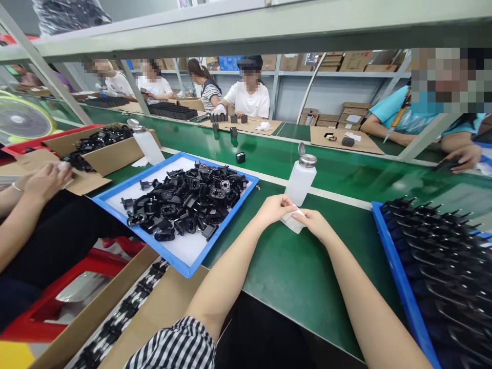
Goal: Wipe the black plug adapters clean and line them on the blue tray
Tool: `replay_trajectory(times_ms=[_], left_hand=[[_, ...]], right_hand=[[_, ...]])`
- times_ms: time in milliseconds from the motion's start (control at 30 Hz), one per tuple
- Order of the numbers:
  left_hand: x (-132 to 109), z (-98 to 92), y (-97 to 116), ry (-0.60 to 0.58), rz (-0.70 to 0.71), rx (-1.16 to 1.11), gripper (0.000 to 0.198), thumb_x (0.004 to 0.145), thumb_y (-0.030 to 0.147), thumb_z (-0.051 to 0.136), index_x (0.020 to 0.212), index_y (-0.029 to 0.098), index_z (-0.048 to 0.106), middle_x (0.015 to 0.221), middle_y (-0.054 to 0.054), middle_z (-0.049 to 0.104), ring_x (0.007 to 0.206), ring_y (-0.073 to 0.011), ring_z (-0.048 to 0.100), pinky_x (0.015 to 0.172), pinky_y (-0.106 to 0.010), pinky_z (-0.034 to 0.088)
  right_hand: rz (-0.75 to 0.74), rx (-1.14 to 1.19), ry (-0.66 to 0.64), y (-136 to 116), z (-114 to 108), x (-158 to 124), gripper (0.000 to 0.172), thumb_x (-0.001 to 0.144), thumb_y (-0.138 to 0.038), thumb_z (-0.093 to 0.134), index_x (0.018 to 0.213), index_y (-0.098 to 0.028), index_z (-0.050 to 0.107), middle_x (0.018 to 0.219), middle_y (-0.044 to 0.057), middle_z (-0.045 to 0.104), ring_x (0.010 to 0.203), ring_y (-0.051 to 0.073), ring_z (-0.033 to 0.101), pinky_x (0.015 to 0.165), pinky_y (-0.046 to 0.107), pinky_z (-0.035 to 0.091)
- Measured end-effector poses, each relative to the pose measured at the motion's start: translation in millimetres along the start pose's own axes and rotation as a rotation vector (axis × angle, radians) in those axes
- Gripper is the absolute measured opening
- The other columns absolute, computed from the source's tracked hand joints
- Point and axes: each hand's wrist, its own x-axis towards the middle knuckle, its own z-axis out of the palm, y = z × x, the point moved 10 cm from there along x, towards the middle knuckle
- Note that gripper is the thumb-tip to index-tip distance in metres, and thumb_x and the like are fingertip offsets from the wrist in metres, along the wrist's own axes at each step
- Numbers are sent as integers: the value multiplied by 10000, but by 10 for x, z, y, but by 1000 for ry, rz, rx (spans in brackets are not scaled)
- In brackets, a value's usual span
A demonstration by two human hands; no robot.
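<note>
Between my two hands, over the green bench, is a small white cloth or wipe (295, 223). My left hand (277, 209) pinches its upper left edge, and my right hand (315, 224) grips its right side. Whether anything lies inside the cloth cannot be made out. Right behind my hands stands a white plastic dispenser bottle (301, 180) with its metal lid flipped up. To the left, a blue-rimmed tray (188, 269) holds a loose heap of black plug housings (192, 197).
On the right, a blue tray (400, 297) carries rows of black plug adapters (442, 266). Beyond runs a green conveyor (269, 154) with a few black pieces. Another bottle (148, 145) and a carton (123, 154) stand left, near a co-worker's hands (48, 179). A metal shelf beam (246, 28) crosses overhead.
</note>
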Motion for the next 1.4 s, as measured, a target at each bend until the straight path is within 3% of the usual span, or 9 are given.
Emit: replay_trajectory(times_ms=[200, 567, 700, 900, 1000, 1100, 1267, 1333, 1400], left_hand=[[8, -168, -15, 114, -21, 142, 237, 715, 385, 448, 741, 167, 537, 707, -2, 586, 647, -112, 526, 583, -211, 388], [17, -306, -65, 169, -130, 420, 224, 731, 292, 436, 854, 138, 543, 817, -86, 601, 797, -223, 542, 670, -312, 387], [10, -292, -83, 144, -169, 424, 225, 722, 311, 447, 860, 163, 546, 789, -59, 613, 796, -205, 547, 678, -295, 392], [-28, -247, -163, 160, -226, 338, 173, 718, 342, 457, 739, 205, 560, 735, 5, 624, 721, -139, 567, 629, -219, 404], [124, -368, -266, 249, -315, 327, 149, 728, 282, 447, 752, 181, 554, 754, -20, 621, 739, -149, 570, 638, -228, 413], [433, -643, -335, 392, -384, 340, 226, 732, 227, 451, 928, 126, 501, 913, -82, 581, 867, -173, 536, 719, -252, 406], [963, -1009, -549, 551, -459, 355, 377, 746, 242, 480, 1081, 90, 400, 1121, -132, 432, 1019, -213, 431, 829, -368, 368], [1151, -1022, -685, 548, -456, 348, 359, 767, 286, 454, 1086, 128, 408, 1134, -100, 421, 1002, -207, 437, 820, -412, 375], [1341, -959, -819, 501, -438, 332, 342, 774, 305, 442, 1074, 143, 423, 1112, -83, 439, 966, -194, 460, 795, -409, 398]], right_hand=[[-12, 168, 28, 54, -9, 43, 357, 519, -468, 603, 677, -148, 607, 630, 22, 607, 583, 164, 536, 545, 266, 402], [-12, 290, 111, 95, -131, 143, 411, 489, -456, 636, 747, -139, 591, 673, 34, 605, 602, 163, 534, 543, 262, 395], [-23, 281, 172, 157, -174, 213, 369, 498, -431, 644, 718, -137, 601, 659, 22, 600, 603, 160, 519, 526, 246, 376], [27, 359, 61, 89, -90, 124, 320, 461, -365, 683, 643, -112, 611, 600, 51, 599, 526, 152, 520, 487, 254, 397], [43, 421, 57, 52, -283, 104, 291, 405, -310, 704, 573, -104, 584, 523, 72, 573, 468, 180, 522, 440, 299, 419], [-16, 503, 255, 0, -823, 228, 208, 496, -322, 641, 540, -166, 510, 451, 5, 513, 414, 145, 491, 428, 299, 434], [-181, 466, 630, -464, -1572, 390, 110, 603, -277, 556, 623, -183, 503, 591, 3, 559, 568, 156, 535, 532, 299, 450], [-279, 129, 731, -918, -1601, 331, 127, 619, -281, 542, 658, -160, 556, 635, 32, 581, 627, 198, 544, 573, 326, 437], [-361, -340, 757, -1398, -1394, 275, 173, 662, -280, 493, 702, -148, 599, 662, 57, 600, 670, 234, 544, 604, 341, 417]])
